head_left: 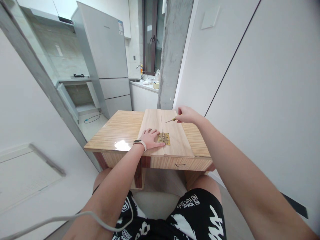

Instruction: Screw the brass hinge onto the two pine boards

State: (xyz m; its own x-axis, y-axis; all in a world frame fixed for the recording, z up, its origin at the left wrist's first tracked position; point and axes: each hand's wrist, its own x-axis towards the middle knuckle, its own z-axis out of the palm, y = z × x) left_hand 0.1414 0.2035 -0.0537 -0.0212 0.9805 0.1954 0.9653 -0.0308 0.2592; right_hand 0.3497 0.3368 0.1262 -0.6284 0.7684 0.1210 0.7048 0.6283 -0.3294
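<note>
Two pale wooden boards lie side by side on the desk, the left board (152, 120) and the right board (178, 146) meeting along a seam. A brass hinge (167, 139) spans that seam near the front. My left hand (150, 138) is spread flat on the left board, its thumb touching the hinge. Above the right board, my right hand (188, 115) is closed round the handle of a screwdriver (170, 120). The thin shaft points left, apart from the hinge. My palm hides most of the handle.
The glossy desk (120, 125) has a drawer (185, 163) facing me. A pale cable (82, 213) crosses over my left forearm. A white wall (250, 100) stands close on the right; a fridge (112, 50) and sink counter (143, 95) stand beyond.
</note>
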